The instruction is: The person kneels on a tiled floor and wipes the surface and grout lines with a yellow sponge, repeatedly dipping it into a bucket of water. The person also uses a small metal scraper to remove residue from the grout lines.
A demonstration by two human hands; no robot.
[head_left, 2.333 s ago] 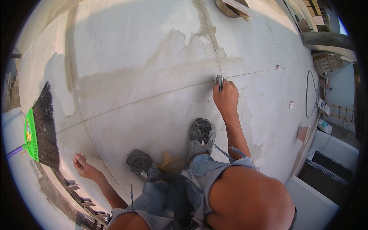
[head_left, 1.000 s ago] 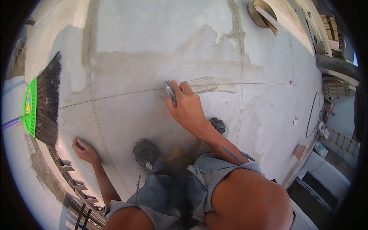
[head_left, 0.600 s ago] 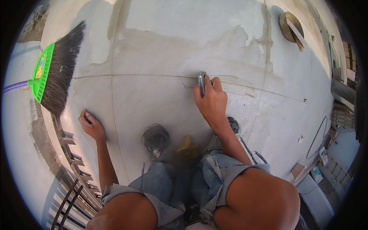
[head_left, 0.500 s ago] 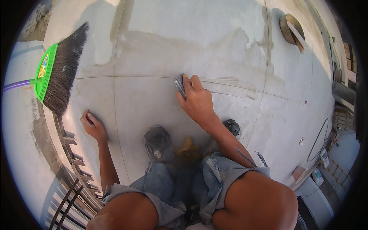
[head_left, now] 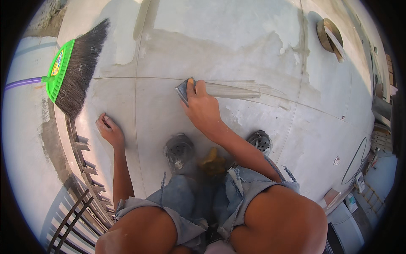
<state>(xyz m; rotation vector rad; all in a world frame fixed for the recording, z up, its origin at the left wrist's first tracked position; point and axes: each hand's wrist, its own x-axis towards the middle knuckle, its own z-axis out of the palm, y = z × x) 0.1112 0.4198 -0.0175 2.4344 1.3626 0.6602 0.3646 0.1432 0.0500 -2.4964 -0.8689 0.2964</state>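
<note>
My right hand (head_left: 203,106) grips a flat dark-grey scraper (head_left: 182,90) and presses it on the pale tile floor along a joint. A streaky grey smear (head_left: 232,89) stretches rightward from the scraper across the tile. Over to the left, my left hand (head_left: 111,130) hangs low near the floor with its fingers curled together; whether anything sits in them I cannot make out. Between my feet, which wear dark clogs (head_left: 179,151), lies a blurred yellowish-brown thing (head_left: 212,162).
A broom (head_left: 78,70) with a green head and purple handle lies at the left. Far right stands a round container (head_left: 325,36) with a flat stick in it. Metal railings (head_left: 76,216) run along the lower left. A thin cable (head_left: 354,163) curls at the right.
My right hand has swept the scraper leftward along the joint, and the grey smear behind it is broader and more marked. My left hand stays curled; the whole view has shifted slightly.
</note>
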